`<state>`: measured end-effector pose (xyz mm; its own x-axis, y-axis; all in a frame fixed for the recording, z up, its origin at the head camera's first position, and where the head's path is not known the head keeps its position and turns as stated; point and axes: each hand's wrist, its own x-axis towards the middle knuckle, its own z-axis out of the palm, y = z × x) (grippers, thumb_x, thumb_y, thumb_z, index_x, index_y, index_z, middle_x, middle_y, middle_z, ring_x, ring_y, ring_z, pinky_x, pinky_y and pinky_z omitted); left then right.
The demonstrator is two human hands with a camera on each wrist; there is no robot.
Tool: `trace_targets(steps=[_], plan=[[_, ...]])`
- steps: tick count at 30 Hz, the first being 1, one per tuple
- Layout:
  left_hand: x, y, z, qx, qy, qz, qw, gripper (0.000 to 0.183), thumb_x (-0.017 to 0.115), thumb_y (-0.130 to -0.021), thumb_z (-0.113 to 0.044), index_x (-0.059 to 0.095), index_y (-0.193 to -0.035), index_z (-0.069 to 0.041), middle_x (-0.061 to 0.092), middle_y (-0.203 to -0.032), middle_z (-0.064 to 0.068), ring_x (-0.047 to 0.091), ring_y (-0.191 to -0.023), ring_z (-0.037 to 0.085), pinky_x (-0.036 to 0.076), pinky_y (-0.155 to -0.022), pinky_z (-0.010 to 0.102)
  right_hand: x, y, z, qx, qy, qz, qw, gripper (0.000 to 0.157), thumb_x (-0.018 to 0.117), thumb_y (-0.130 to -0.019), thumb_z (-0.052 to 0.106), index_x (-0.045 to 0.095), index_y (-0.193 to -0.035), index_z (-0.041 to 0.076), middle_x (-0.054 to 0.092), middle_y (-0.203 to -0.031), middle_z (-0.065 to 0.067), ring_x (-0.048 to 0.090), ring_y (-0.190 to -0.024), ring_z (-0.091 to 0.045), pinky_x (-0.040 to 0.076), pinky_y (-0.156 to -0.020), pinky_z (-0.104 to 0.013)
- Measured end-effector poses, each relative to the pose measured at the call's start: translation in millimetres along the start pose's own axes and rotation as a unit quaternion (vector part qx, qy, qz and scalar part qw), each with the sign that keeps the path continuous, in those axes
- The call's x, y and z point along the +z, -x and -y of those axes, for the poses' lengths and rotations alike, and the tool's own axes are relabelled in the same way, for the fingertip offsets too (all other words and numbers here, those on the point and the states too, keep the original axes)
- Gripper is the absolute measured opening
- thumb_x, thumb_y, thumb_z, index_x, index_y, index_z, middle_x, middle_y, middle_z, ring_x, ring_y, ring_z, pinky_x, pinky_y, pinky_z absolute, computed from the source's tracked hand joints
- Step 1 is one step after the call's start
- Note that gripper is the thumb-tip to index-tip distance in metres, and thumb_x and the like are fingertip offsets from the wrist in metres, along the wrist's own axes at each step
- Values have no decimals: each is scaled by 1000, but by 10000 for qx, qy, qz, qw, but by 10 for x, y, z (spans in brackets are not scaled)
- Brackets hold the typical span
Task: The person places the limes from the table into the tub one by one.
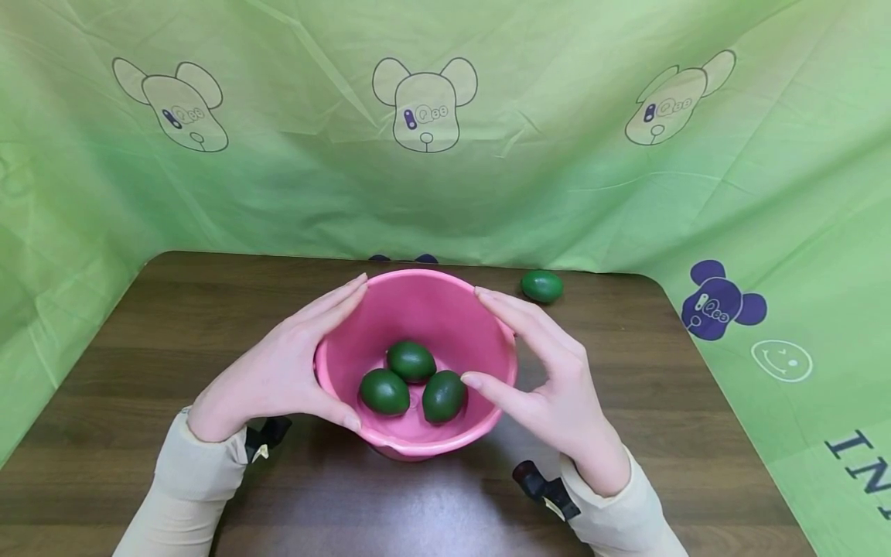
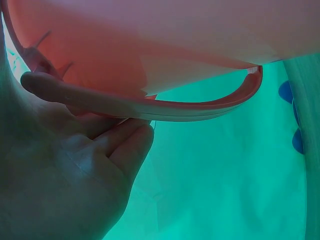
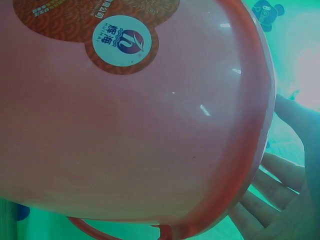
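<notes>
A pink bucket (image 1: 418, 309) stands at the middle of the table, its mouth facing up toward the head camera. Three dark green oval fruits, like avocados (image 1: 385, 391), lie together at its bottom. My left hand (image 1: 285, 371) holds the bucket's left side, thumb at the front rim and fingers toward the back; in the left wrist view the curved handle (image 2: 200, 112) crosses near those fingers. On the other side, my right hand (image 1: 557, 371) holds the rim, its thumb overlapping the bucket's inside in the head view and its fingers spread along the outside.
Another green oval fruit (image 1: 541, 286) lies at the back of the wooden table (image 1: 640, 402), right of the bucket. A green printed cloth (image 1: 522, 193) hangs behind and along the sides. A round label (image 3: 121, 41) is stuck on the bucket's outer wall.
</notes>
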<state>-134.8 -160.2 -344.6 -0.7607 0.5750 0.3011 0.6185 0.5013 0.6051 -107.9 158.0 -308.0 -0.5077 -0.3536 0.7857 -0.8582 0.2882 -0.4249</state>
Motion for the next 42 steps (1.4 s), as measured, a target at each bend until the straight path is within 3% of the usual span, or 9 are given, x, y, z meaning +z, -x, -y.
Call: trace_targets(steps=[11,20,30,42], plan=[[-10,-11,-5,24,-18,-5,10000,140,95,-53,-65,24,-163,-16,13,-168,-12,16,-152,16,34,-113,51,-21,-18,-43,-24,65,-105,9999,64,77,-92,39,62,-133,-9,63,-132,-23,61,-113,-25,48,-86,-27],[-5,-2,8,11,5,17,10000,138,95,-55,-62,24,-163,-16,14,-168,-11,18,-152,18,37,-111,52,-51,-18,-67,97,202,-185,9996,64,77,-92,41,62,-134,-6,61,-135,-22,57,-127,-32,43,-107,-37],[-4,2,3,39,-8,7,10000,136,95,-56,-63,25,-163,-16,14,-168,-11,18,-152,18,38,-110,52,-117,-141,115,192,235,-343,9989,64,73,-96,39,60,-131,-13,60,-134,-28,57,-127,-35,41,-109,-40],[-11,2,-9,53,-9,10,10000,137,97,-55,-58,25,-163,-15,14,-168,-9,18,-152,19,38,-110,54,-193,-154,110,318,325,-463,9979,65,73,-95,40,60,-132,-12,60,-135,-27,58,-126,-32,42,-108,-37]])
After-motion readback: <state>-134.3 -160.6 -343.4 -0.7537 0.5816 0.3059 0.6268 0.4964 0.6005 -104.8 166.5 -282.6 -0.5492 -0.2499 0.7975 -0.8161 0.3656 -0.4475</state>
